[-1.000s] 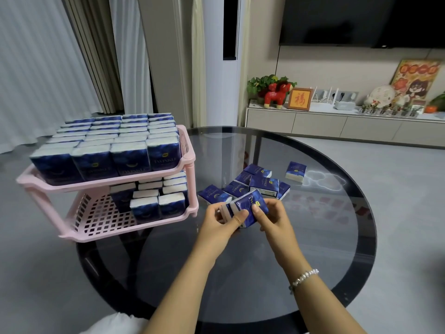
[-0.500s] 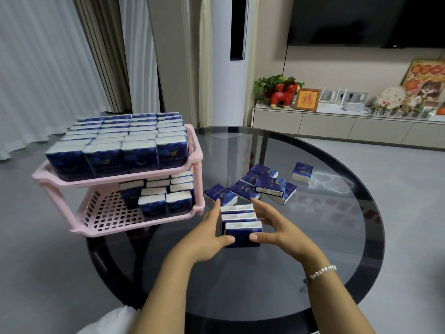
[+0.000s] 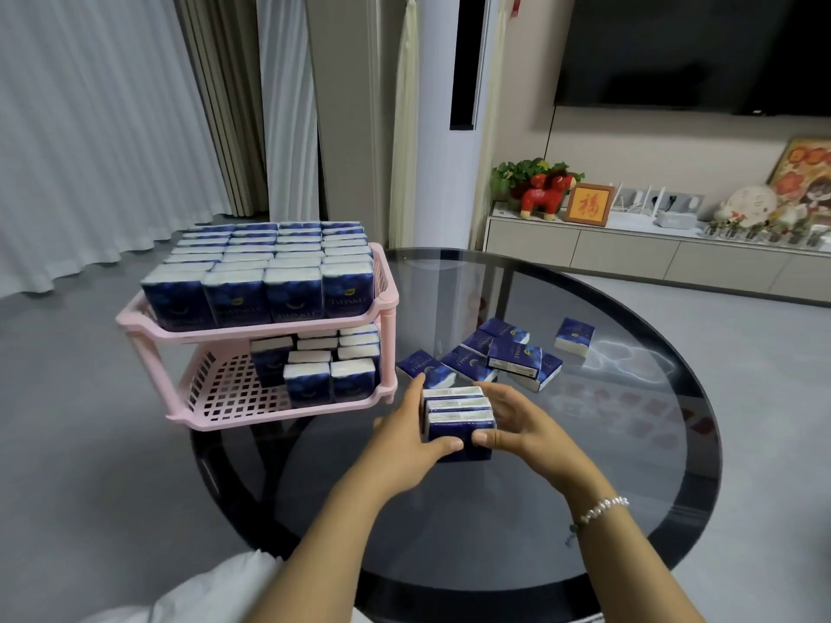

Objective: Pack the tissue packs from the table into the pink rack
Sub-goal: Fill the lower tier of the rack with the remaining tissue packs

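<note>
The pink rack (image 3: 252, 328) is sitting on the left edge of the round glass counter (image 3: 629, 442). Its top shelf is packed full w/ tissue packs standing in neat rows, so no more can go there. The bottom shelf (image 3: 225, 397) is holding a few packs at its right side & the left part is showing bare grid, so that's prob where the next ones are going.

Next, the left hand (image 3: 404, 438) is pressing on the left side of a small stack of packs (image 3: 456, 420), about 3, standing on the counter just right of the rack. Its fingers (image 3: 445, 444) are curling round the front. The right hand (image 3: 517, 424) is doing the same on the other side, thumb at the front. Both hands are squeezing the stack together so the packs are staying lined up & can go as one lump, not one by one.

Further right, a loose heap of packs (image 3: 503, 357) is lying flat & crooked, & one lone pack (image 3: 573, 337) is lying apart. Those are waiting.

Vs. half a sec ago: the stack was already standing between the hands, but the hands are now closing tighter on it. A full sec ago the packs were being held up & sorted in the fingers, not standing yet. The rack & heap are looking the same.
</note>
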The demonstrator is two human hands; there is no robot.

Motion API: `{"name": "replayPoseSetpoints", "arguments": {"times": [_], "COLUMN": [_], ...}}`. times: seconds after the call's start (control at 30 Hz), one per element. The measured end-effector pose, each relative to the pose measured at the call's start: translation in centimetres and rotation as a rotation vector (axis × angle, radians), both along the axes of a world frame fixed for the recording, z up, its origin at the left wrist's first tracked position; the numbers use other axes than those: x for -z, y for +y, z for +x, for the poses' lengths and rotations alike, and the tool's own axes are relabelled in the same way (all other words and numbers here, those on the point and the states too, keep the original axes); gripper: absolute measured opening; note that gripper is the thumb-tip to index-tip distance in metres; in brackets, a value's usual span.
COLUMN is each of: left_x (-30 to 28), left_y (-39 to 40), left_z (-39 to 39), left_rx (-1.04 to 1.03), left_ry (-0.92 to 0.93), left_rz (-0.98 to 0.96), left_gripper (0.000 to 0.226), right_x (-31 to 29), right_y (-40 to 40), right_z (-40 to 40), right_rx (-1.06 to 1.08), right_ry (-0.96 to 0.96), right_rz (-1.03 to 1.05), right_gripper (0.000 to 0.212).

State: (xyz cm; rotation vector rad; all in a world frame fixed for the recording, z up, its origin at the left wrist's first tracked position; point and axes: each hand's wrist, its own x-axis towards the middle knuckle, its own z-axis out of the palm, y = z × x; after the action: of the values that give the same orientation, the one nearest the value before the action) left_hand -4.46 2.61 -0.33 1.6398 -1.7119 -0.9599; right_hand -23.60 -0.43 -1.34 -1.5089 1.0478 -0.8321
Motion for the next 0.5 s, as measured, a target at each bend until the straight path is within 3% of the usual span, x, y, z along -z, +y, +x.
{"name": "replayPoseSetpoints", "arguments": {"times": [0.1, 0.27, 0.5], "left_x": [-1.3, -2.6, -4.1], "left_y": [0.8, 2.7, 4.6], "left_z": [2.0, 6.2, 13.5], "left_rx": [0.006, -0.028, -0.097], "left_ry": [0.109, 0.279, 0.399], "left_rz": [-0.026, -0.030, -0.065], "left_gripper": [0.075, 0.052, 0.059], "right_x": [-1.9, -4.6, -6.7], "right_y": [0.7, 1.6, 1.9], "right_z": [1.0, 4.7, 12.3], "right_rx": [-0.058, -0.175, -0.286], "right_ry": [-0.031, 0.073, 0.123], "right_rz": [-0.028, -0.109, -0.231], "right_gripper": [0.062, 0.073, 0.079]}}
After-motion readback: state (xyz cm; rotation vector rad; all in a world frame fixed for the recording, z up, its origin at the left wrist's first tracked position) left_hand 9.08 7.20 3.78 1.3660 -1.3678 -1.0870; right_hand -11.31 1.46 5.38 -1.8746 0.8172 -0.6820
